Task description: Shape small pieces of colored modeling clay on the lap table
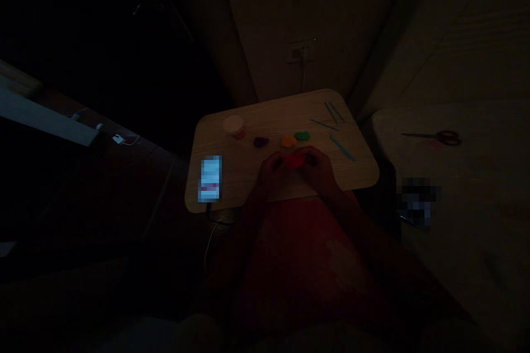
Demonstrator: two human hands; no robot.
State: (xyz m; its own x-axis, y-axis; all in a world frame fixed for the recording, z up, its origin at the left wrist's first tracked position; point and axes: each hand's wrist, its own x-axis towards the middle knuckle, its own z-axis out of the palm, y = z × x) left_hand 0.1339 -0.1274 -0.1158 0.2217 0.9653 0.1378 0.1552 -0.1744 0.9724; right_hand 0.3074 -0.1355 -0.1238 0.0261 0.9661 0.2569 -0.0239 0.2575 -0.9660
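A small bright red lump of modelling clay (295, 160) is between my two hands over the small wooden-topped table (244, 176). My left hand (271, 170) has its fingers curled against the lump's left side. From the right, my right hand (318, 168) closes its fingers on the same lump. Just beyond the hands lie an orange piece of clay (289, 141), a green piece (302, 136) and a dark purple piece (260, 142). The dim light hides the fingertips' detail.
A lidded tub (234, 127) stands at the table's back left, near a lit phone (210, 179) with a cable. Several thin blue-green sticks (342, 148) lie at the right. Scissors (439, 136) rest on a pale surface beyond the table. A wall socket (300, 52) holds a plug.
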